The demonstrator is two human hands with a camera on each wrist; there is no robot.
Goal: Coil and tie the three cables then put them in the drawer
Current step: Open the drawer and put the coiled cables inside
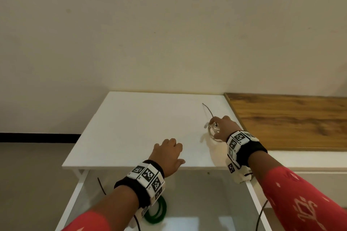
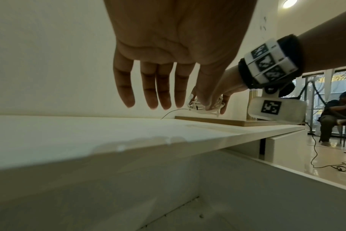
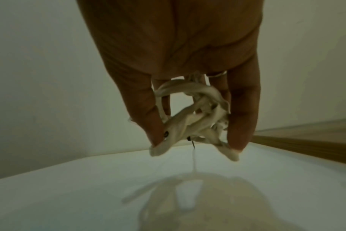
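My right hand (image 1: 216, 124) pinches a coiled white cable (image 3: 193, 120) between thumb and fingers, just above the white table top (image 1: 140, 127) near its right side. A thin dark tie wire (image 1: 206, 109) trails from the coil toward the back. My left hand (image 2: 154, 103) hovers over the table's front edge with straight, spread fingers and holds nothing. Below it the drawer (image 1: 252, 195) stands open. A coiled green cable (image 1: 156, 210) lies inside at the front left, partly hidden by my left wrist. No third cable shows.
A wooden top (image 1: 291, 122) adjoins the table on the right, and a plain wall stands behind. A thin dark wire (image 1: 101, 185) lies at the drawer's left. In the left wrist view a person (image 2: 338, 117) sits far off to the right, with cables on the floor.
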